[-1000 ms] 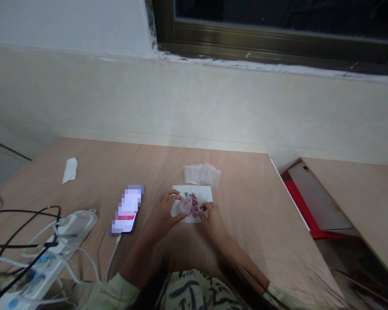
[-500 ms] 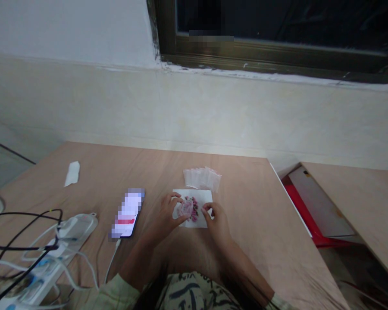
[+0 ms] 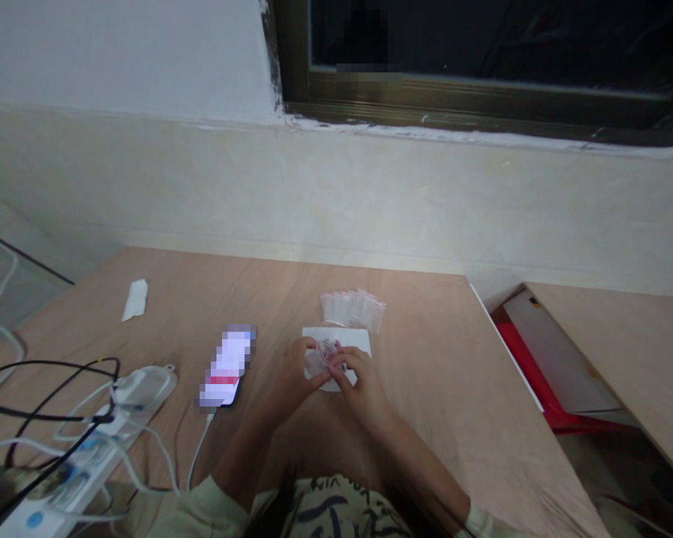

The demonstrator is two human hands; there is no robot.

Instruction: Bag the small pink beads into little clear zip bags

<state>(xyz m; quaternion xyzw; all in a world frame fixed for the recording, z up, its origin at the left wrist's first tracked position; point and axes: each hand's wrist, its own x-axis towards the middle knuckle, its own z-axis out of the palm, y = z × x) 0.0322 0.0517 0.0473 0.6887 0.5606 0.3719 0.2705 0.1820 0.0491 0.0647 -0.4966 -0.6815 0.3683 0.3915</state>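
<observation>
Between my two hands, above the white sheet (image 3: pixel 363 341), is a small clear plastic bag (image 3: pixel 315 363) with a pinkish tint. My left hand (image 3: pixel 300 373) grips its left side between thumb and fingers. My right hand (image 3: pixel 362 381) has thumb and fingertips pinched together at the bag's right edge; what is in that pinch is too small to make out. Small pink pieces on the sheet are mostly hidden behind my right fingers. Just beyond the sheet lies a fanned row of clear plastic bags (image 3: pixel 352 308).
A lit phone (image 3: pixel 227 370) on a charging cable lies left of my arm. At the lower left are a white power strip (image 3: pixel 140 392) and tangled black and white cables. A white paper scrap (image 3: pixel 135 300) lies far left. Right of the table's edge is a red object (image 3: pixel 530 373).
My right hand has moved left from the sheet's right side to the bag. The bag, flat on the sheet before, is now raised and bunched between my fingers.
</observation>
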